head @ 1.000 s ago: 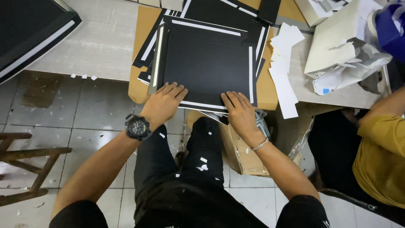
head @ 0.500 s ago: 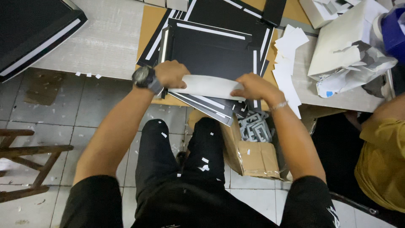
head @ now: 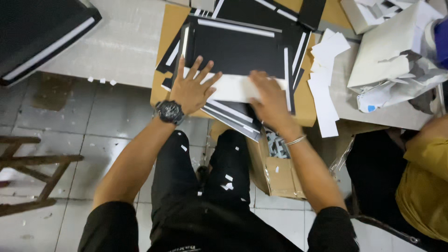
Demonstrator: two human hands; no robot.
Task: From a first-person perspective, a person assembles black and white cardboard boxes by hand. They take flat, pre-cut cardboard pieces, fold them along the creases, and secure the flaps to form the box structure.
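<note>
A black sheet (head: pixel 238 49) with white strips along its edges lies on top of a stack of similar black sheets on a brown cardboard board (head: pixel 171 28). Its near edge is folded up as a white flap (head: pixel 233 87). My left hand (head: pixel 191 86), with a black watch on the wrist, presses flat on the flap's left end, fingers spread. My right hand (head: pixel 268 100), blurred by motion and with a thin bracelet at the wrist, lies flat on the flap's right part.
White paper strips (head: pixel 324 70) lie right of the stack. A pile of white paper and torn wrapping (head: pixel 396 56) sits further right. An open cardboard box (head: pixel 280 172) stands by my knee. Another person's yellow sleeve (head: pixel 427 182) is at the right edge. A wooden stool (head: pixel 28 172) stands at left.
The near white edge of the top sheet was lifted and folded over onto the sheet. Both hands moved from gripping that edge to pressing flat on it.
</note>
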